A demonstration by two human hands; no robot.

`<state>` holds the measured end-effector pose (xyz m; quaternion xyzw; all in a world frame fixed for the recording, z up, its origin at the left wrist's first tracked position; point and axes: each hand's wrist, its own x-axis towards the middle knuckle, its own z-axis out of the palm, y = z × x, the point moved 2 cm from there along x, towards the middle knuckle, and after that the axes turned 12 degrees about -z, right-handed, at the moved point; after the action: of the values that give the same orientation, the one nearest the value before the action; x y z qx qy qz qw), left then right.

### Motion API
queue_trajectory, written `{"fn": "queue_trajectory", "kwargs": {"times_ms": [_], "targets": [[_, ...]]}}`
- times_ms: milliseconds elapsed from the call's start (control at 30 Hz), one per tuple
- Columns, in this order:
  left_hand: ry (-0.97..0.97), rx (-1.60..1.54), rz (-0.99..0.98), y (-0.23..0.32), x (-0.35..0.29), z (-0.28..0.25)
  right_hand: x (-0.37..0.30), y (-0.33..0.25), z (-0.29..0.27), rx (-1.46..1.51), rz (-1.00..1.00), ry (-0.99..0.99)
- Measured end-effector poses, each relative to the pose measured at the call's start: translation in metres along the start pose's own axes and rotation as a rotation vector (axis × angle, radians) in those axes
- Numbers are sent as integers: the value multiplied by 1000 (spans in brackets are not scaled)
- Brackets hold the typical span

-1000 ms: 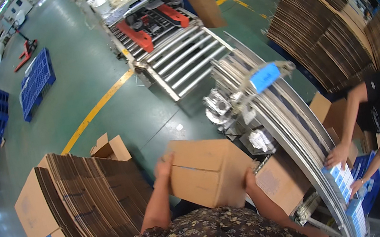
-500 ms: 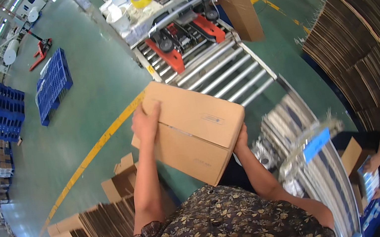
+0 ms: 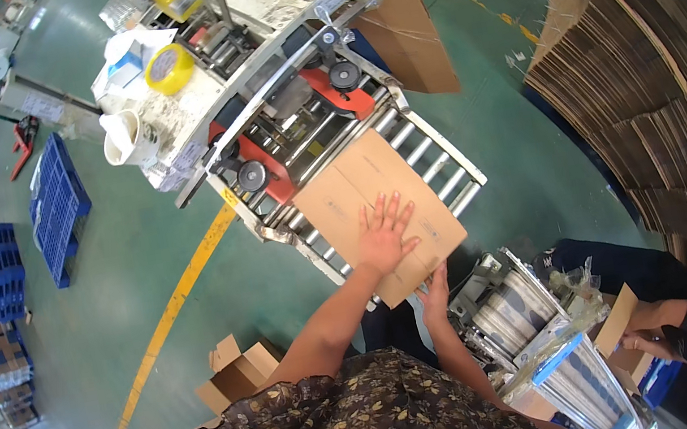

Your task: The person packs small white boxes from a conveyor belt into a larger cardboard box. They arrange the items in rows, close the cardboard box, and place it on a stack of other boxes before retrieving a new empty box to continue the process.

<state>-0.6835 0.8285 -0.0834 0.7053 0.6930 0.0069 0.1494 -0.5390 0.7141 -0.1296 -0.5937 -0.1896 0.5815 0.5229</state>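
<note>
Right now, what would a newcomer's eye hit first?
The cardboard box at centre, over the roller conveyor, left hand spread on top, right hand at its near edge. Beyond it, two red guides; upper left, a bright yellow tape roll. Far right: stacked flattened cartons.

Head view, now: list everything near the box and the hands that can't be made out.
In the head view:
Contents of the box: hidden by its closed cardboard.
Rollers directly beneath: hidden by the box.
Right hand: how far its fingers reach under is hidden by the box.
Box print: too small.
Open carton, nearest part: hidden by the left forearm.
</note>
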Motion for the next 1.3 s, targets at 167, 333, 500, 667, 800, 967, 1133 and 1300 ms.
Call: {"fn": "queue_trajectory", "kwargs": {"times_ms": [167, 333, 500, 667, 800, 967, 1133, 1300], "targets": [[79, 97, -9, -45, 74, -28, 19, 2, 52, -113, 7, -188], [38, 168, -55, -82, 138, -55, -24, 16, 44, -867, -148, -594], [164, 101, -36, -127, 153, -33, -100, -51, 49, -1067, -376, -208], [-137, -125, 631, -84, 21, -10, -191, -138, 67, -1253, -614, 271], [-821, 1, 1022, -106, -74, 47, -272, -176, 82, -1472, -731, 561], [-1122, 83, 1340, -121, -75, 95, -372, -186, 91, -1560, -744, 893], [-1009, 264, 1350, -59, -48, 93, -476, -156, 80, -1625, -548, 1261], [-953, 321, 1258, 21, -77, 113, -650, -110, 62, -1745, -134, 1576]]}}
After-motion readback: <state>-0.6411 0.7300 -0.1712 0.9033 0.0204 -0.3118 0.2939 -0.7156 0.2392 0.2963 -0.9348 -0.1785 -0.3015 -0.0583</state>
